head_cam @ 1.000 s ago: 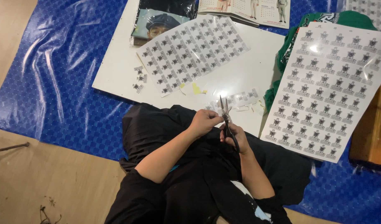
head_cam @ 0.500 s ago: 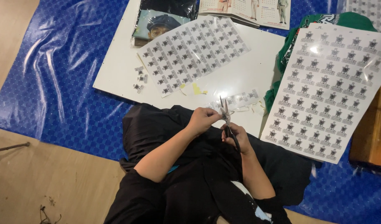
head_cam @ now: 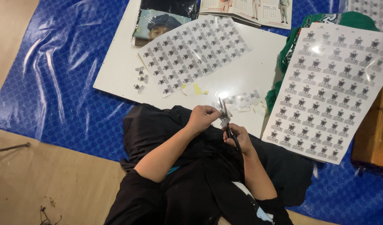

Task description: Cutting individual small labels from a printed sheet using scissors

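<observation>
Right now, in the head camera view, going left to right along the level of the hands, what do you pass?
Wooden floor → blue plastic sheet → left hand → scissors → right hand → large sticker sheet → wooden furniture edge.

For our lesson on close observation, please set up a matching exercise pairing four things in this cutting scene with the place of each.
Things:
1. scissors
2. large sticker sheet
3. small cut-out pieces
4. blue plastic sheet

Places:
A. spread over the floor
B. far right, partly over green cloth
C. in the right hand
D. on the white board, near its left edge

Pairs: 1-C, 2-B, 3-D, 4-A
</observation>
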